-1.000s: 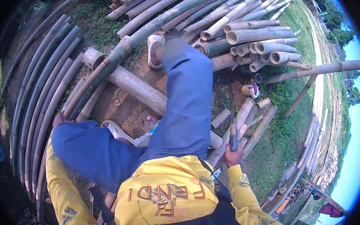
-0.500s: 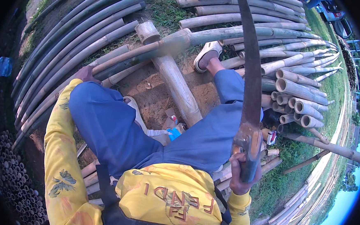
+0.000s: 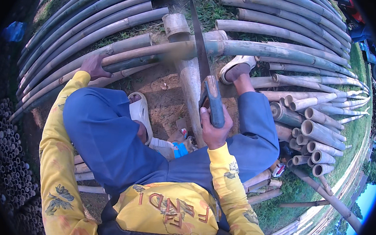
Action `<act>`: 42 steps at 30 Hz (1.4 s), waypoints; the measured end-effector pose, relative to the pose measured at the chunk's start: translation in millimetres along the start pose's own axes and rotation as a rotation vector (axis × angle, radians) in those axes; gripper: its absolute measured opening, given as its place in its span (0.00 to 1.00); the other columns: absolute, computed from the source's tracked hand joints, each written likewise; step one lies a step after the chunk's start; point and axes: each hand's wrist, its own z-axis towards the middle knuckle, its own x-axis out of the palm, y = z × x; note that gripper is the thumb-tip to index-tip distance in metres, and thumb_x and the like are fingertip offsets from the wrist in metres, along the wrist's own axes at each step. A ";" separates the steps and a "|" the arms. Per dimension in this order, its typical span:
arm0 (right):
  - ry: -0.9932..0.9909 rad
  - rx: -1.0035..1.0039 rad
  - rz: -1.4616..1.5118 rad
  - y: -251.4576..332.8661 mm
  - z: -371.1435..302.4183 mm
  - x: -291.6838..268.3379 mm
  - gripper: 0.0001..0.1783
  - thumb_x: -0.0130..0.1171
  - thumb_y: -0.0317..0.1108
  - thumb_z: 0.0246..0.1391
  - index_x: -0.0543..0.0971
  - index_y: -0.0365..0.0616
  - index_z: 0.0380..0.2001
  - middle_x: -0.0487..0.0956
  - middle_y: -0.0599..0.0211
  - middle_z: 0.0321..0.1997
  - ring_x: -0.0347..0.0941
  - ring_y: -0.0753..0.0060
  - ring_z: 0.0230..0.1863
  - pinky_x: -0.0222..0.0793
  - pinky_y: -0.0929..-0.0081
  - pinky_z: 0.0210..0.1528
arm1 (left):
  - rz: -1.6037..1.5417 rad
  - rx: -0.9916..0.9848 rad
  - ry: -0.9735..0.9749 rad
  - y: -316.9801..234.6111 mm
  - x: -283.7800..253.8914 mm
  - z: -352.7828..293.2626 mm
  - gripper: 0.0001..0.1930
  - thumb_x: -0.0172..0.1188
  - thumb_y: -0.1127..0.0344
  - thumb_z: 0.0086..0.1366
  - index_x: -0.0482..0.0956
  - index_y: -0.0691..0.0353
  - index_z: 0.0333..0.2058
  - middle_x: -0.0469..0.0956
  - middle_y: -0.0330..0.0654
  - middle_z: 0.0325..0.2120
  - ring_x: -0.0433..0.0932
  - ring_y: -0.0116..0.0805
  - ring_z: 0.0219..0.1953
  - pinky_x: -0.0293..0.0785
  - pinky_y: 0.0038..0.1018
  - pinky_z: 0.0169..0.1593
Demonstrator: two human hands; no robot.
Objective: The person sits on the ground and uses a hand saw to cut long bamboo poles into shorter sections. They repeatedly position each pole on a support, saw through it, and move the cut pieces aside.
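Note:
My right hand (image 3: 216, 127) is closed around the dark handle of a handsaw (image 3: 213, 102). The saw's long blade points away from me and passes over or against a long bamboo pole (image 3: 261, 50) that runs across in front of me; I cannot tell whether its teeth touch. Farther left, my left hand (image 3: 96, 67) grips that pole from above, thumb stretched to the right. Beneath the pole, a thick pale bamboo log (image 3: 189, 85) slants from the far side toward my legs and props it up. A blurred spot hides part of the pole near the blade.
Bamboo poles (image 3: 112, 16) lie in rows at the far left and far right. Cut bamboo tubes (image 3: 320, 134) are stacked to my right, more (image 3: 15, 163) at lower left. My sandalled left foot (image 3: 140, 114) and right foot (image 3: 238, 69) flank the log. A blue-wrapped item (image 3: 179, 150) lies between my legs.
My right hand has swung the saw from the right side inward and forward, bringing its blade to the pole. My left hand stays on the pole. The view has shifted slightly.

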 end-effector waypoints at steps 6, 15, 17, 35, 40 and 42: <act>0.047 -0.077 -0.068 4.0 4.6 4.3 0.10 0.70 0.29 0.57 0.79 0.37 0.36 0.80 0.65 0.25 0.75 0.78 0.25 0.71 0.73 0.31 | 0.015 0.010 -0.037 8.2 5.9 7.5 0.49 0.79 0.41 0.39 0.78 0.58 0.61 0.82 0.58 0.50 0.81 0.57 0.54 0.75 0.45 0.60; 0.125 -0.040 -0.112 27.9 -38.8 -20.4 0.11 0.67 0.25 0.57 0.81 0.36 0.43 0.81 0.61 0.26 0.74 0.76 0.24 0.72 0.72 0.32 | 0.028 0.029 -0.051 6.6 6.0 4.3 0.47 0.78 0.44 0.39 0.79 0.58 0.60 0.84 0.58 0.45 0.82 0.57 0.51 0.77 0.46 0.57; 0.148 -0.024 -0.110 16.9 13.8 3.7 0.10 0.66 0.24 0.57 0.81 0.36 0.43 0.81 0.59 0.26 0.73 0.75 0.25 0.72 0.71 0.33 | -0.012 0.041 -0.045 3.3 6.5 9.4 0.47 0.78 0.45 0.39 0.79 0.58 0.60 0.84 0.58 0.46 0.82 0.57 0.51 0.77 0.47 0.57; 0.144 -0.045 -0.073 -5.9 47.5 15.7 0.07 0.67 0.25 0.57 0.81 0.34 0.38 0.79 0.69 0.28 0.71 0.83 0.31 0.71 0.75 0.37 | -0.191 0.131 -0.004 26.1 -1.2 16.5 0.47 0.79 0.34 0.39 0.82 0.61 0.54 0.84 0.57 0.46 0.81 0.58 0.52 0.76 0.46 0.57; 0.119 0.051 -0.023 -18.6 43.8 15.5 0.08 0.68 0.28 0.57 0.81 0.36 0.37 0.78 0.70 0.27 0.71 0.81 0.30 0.70 0.75 0.36 | -0.386 0.158 0.080 19.7 -28.5 28.2 0.27 0.72 0.46 0.60 0.83 0.65 0.45 0.84 0.55 0.36 0.82 0.50 0.42 0.73 0.42 0.49; 0.127 0.073 -0.042 -20.8 42.3 15.0 0.08 0.68 0.29 0.57 0.81 0.37 0.37 0.78 0.71 0.26 0.71 0.80 0.29 0.70 0.74 0.36 | -0.424 0.104 0.053 43.6 -20.1 41.5 0.24 0.72 0.48 0.60 0.84 0.64 0.44 0.84 0.54 0.35 0.82 0.49 0.42 0.73 0.42 0.49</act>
